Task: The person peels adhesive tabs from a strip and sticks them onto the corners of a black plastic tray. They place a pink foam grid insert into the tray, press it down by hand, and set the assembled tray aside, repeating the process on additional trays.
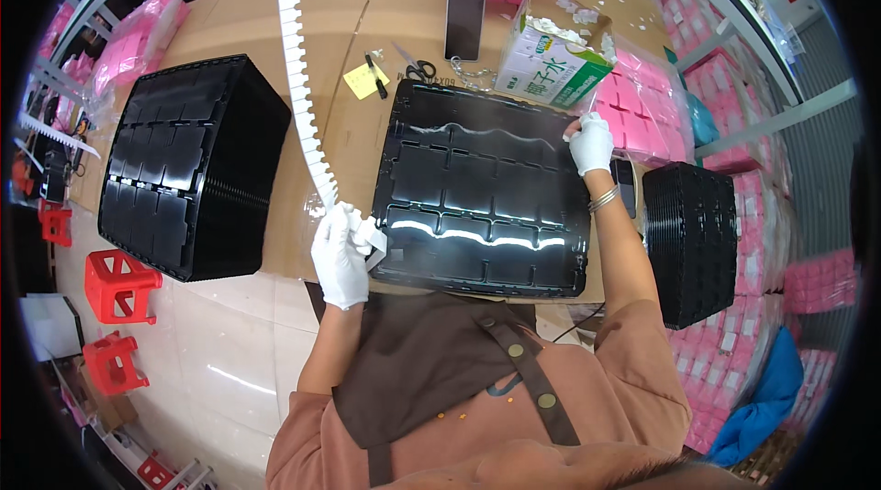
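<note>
A long white strip with a notched edge (295, 68) runs down from the far edge of the table into my left hand (341, 256). That white-gloved hand is closed on the strip's near end, beside the left edge of a black plastic tray (486, 183) with moulded compartments. At the tray's far right corner is my right hand (590, 143), also white-gloved, some fingertips bare. Its fingers are pinched together; a thin pale sliver shows above them, too small to name. Shiny light bands cross the tray's surface.
Stacks of black trays stand left (193, 169) and right (690, 242). Beyond the middle tray lie a phone (465, 24), scissors (418, 68), a black pen (376, 77), yellow sticky notes (360, 81) and a carton (555, 50) with white scraps. Pink bagged packs (642, 109) and red stools (121, 286) surround the table.
</note>
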The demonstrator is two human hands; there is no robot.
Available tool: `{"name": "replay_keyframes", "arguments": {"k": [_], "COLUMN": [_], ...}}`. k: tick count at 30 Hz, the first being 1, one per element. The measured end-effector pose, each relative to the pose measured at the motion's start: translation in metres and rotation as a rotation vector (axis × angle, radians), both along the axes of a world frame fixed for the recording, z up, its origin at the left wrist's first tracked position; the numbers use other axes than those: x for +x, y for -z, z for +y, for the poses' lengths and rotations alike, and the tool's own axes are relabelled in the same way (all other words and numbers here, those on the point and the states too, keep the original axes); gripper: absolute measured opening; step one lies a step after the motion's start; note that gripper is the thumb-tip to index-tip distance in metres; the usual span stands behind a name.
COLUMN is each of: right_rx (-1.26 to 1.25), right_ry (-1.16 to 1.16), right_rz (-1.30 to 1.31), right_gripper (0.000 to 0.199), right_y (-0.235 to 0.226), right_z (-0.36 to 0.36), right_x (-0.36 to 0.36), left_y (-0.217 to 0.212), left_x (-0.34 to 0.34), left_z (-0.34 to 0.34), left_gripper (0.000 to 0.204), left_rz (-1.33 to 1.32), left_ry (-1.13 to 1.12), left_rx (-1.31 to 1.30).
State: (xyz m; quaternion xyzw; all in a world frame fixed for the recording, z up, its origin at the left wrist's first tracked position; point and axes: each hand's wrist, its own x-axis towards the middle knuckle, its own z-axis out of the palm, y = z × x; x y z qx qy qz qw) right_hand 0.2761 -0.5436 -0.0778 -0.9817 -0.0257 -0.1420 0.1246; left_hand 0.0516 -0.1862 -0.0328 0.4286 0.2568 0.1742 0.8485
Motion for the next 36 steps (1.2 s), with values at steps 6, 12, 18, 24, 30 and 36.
{"name": "replay_keyframes", "arguments": {"k": [6, 12, 18, 24, 30, 36], "right_rx": [0.362, 0.554, -0.044, 0.732, 1.094, 0.751], "right_ry": [0.021, -0.026, -0.115, -0.840, -0.638, -0.926], "right_rz": [0.032, -0.525, -0.497, 0.525, 0.868, 0.414], "right_gripper": [0.007, 0.014, 0.015, 0.015, 0.016, 0.014], "right_y": [-0.002, -0.117, -0.126, -0.095, -0.077, -0.065], "right_z": [-0.004, 0.020, 0.052, 0.185, 0.191, 0.181], "right_x": [0.021, 0.086, 0.089, -0.112, -0.145, -0.157], "left_y": [0.002, -0.005, -0.009, -0.014, -0.019, -0.017], "left_x": [-0.003, -0.003, 0.003, 0.008, 0.008, 0.012], "left_z": [-0.002, 0.005, 0.008, -0.005, -0.013, -0.029], "left_gripper": [0.022, 0.023, 0.024, 0.022, 0.023, 0.023], "left_rz": [-0.034, -0.099, -0.111, -0.028, 0.012, 0.045], "left_ry": [0.051, 0.172, 0.220, 0.177, 0.211, 0.293], "left_rx": [-0.005, -0.009, 0.011, 0.134, 0.309, 0.307]}}
